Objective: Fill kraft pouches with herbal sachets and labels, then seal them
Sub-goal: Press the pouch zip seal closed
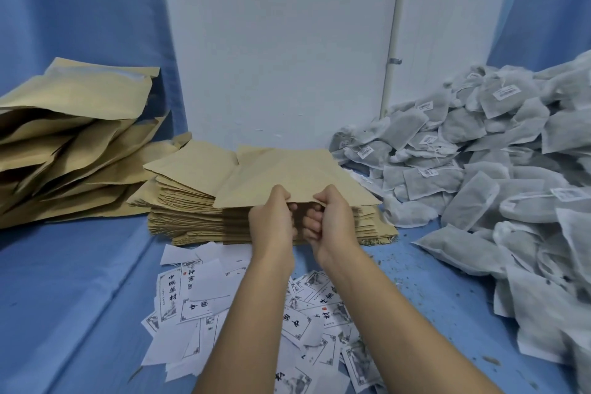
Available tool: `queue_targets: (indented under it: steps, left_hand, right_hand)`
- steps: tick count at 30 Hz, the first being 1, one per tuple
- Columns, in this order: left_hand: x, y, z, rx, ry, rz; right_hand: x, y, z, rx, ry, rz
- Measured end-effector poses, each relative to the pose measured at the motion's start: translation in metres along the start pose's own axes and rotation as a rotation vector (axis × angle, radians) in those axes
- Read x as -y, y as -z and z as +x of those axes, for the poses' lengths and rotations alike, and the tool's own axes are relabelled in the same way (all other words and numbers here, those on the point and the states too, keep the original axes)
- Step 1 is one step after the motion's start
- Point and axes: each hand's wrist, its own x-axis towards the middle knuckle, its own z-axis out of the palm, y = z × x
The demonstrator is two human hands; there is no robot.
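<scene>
The top kraft pouch (287, 176) was held at its near edge, lifted slightly above the stack of flat kraft pouches (188, 201) at the centre of the work surface. The left hand (271, 217) gripped that edge with thumb on top and fingers curled beneath. The right hand (329, 217) gripped the same edge just beside it in the same manner. The two hands were close together, knuckles nearly touching. Whether the pouch mouth was parted could not be determined.

The stack rested on a blue cloth (80, 297), its far side near a white wall panel (281, 41). Directly in front of the stack, under both forearms, lay a scatter of printed paper labels (198, 291), overlapping, some face up and some face down. To the right of the stack, a large heap of herbal sachets (479, 169) in grey-white mesh extended to the frame edge; several carried small barcode stickers. To the left lay a looser pile of kraft pouches (73, 137) at varied angles. Fine herb crumbs (415, 265) were strewn on the cloth between the labels and the sachets.
</scene>
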Motion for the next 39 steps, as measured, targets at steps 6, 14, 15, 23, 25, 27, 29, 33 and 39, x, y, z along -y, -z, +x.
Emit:
queue_targets:
  steps: [6,14,15,23,25,27,29,33,39]
  left_hand:
    - [-0.002,0.002,-0.001,0.027,-0.008,0.097]
    - [-0.001,0.003,0.0,0.109,0.024,0.158]
    - [-0.001,0.002,0.0,0.12,0.028,0.148]
    - [0.005,0.0,0.003,0.056,-0.033,0.216]
    - [0.006,-0.001,0.002,0.075,-0.019,0.202]
    - [0.004,0.0,0.004,0.028,-0.021,0.148]
    - [0.002,0.003,0.005,-0.011,-0.033,0.142]
    - [0.005,0.003,0.005,0.047,-0.006,0.175]
    - [0.008,0.004,0.006,0.045,-0.03,0.202]
  right_hand:
    - [0.0,0.003,-0.003,0.064,-0.05,-0.11]
    - [-0.001,0.005,-0.001,0.064,-0.039,-0.149]
    - [0.0,0.006,-0.002,0.088,-0.05,-0.178]
    - [0.002,0.008,0.002,0.079,-0.103,-0.124]
    - [0.002,0.009,0.0,0.113,-0.108,-0.21]
    - [0.003,0.011,0.0,0.123,-0.11,-0.265]
    - [0.003,0.01,0.001,0.116,-0.11,-0.232]
    - [0.003,0.009,0.002,0.137,-0.114,-0.164]
    - [0.005,0.009,-0.004,0.205,-0.128,-0.291]
